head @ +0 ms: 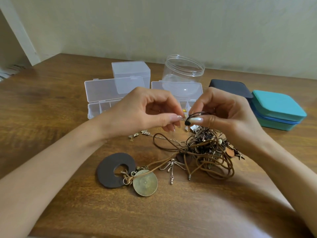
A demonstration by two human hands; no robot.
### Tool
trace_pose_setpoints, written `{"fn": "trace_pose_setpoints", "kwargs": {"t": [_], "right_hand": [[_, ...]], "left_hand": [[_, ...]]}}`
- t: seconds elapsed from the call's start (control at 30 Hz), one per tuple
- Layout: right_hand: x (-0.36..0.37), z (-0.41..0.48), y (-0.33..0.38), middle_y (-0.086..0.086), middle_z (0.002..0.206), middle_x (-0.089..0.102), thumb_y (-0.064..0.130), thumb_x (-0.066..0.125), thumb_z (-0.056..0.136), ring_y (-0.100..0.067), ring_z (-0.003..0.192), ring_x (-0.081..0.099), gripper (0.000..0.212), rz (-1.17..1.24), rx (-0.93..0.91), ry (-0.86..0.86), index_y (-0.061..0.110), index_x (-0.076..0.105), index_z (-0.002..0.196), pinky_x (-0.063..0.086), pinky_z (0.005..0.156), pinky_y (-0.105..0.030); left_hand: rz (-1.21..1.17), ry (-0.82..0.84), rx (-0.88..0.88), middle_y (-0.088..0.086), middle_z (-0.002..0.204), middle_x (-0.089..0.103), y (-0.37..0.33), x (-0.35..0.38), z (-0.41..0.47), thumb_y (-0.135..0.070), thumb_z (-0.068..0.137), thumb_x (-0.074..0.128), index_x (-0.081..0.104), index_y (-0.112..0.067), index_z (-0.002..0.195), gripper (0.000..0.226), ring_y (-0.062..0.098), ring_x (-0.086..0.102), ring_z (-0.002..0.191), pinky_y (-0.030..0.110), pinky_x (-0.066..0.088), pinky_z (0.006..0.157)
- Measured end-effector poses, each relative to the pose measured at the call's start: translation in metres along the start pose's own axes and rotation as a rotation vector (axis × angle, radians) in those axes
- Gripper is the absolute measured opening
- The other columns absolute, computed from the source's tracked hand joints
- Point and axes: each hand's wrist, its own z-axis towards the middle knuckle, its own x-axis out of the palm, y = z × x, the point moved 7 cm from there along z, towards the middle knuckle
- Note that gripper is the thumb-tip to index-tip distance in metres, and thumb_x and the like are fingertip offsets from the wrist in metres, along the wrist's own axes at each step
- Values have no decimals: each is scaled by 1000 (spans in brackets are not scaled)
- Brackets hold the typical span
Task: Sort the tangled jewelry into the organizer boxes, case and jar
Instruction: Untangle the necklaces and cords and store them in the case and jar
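Note:
A tangle of brown cords and small charms (205,148) lies on the wooden table. From it trail a dark leather ring pendant (111,170) and a round bronze disc (145,182). My left hand (145,110) pinches a thin silver chain (171,139) that hangs down to the table. My right hand (223,110) pinches a thin black cord with a dark bead (187,123), lifted just above the tangle. Behind my hands stand two open clear organizer boxes (103,93) (178,88); their compartments are partly hidden.
A shut clear box (131,71) and an open clear jar (183,71) stand at the back. A dark case (229,88) and a teal zip case (277,110) sit at the right. Small loose charms (137,135) lie under my left hand.

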Motion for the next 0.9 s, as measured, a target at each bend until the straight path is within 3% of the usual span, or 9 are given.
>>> {"fn": "trace_pose_setpoints", "kwargs": {"t": [0.23, 0.33, 0.53, 0.73, 0.83, 0.9], "right_hand": [[8, -1, -4, -4, 70, 69, 8, 64, 76, -10, 65, 64, 9, 99, 75, 97, 6, 57, 80, 47, 61, -16], [10, -1, -7, -8, 70, 70, 13, 68, 77, -21, 62, 58, 11, 113, 93, 127, 10, 59, 79, 40, 56, -19], [4, 0, -8, -5, 58, 62, 22, 67, 77, -23, 53, 46, 4, 103, 87, 65, 24, 68, 73, 32, 48, -23], [-4, 0, -8, 6, 46, 48, 29, 68, 73, -8, 40, 35, 11, 141, 105, -22, 19, 70, 71, 27, 42, -16], [-5, 0, -9, 5, 46, 45, 27, 71, 75, -8, 40, 31, 12, 127, 124, -50, 15, 70, 72, 25, 40, -16], [-5, -1, -8, 5, 45, 45, 28, 67, 72, -8, 40, 30, 15, 100, 127, -70, 13, 70, 71, 25, 40, -16]], "left_hand": [[144, -16, 55, -6, 79, 64, -4, -1, -2, -16, 80, 66, 66, -11, 87, 8, 15, 64, 74, 30, 55, 75], [166, -32, 58, -8, 79, 62, -3, -4, -1, -13, 81, 68, 66, -12, 85, 4, 16, 64, 75, 28, 55, 76], [113, -99, -9, -5, 71, 63, 4, -10, 1, -26, 75, 63, 63, -11, 84, 17, 9, 63, 62, 16, 51, 62], [60, -96, -33, -4, 57, 56, 6, -11, 2, -23, 81, 56, 54, -15, 82, 8, 9, 58, 51, 14, 45, 52], [61, -61, -46, -4, 62, 57, 5, -9, 2, -23, 77, 61, 56, -13, 80, 12, 7, 56, 51, 14, 47, 52], [88, -28, -53, 9, 68, 57, 5, -6, 2, -26, 74, 63, 59, -12, 79, 15, 8, 56, 52, 15, 47, 53]]}}
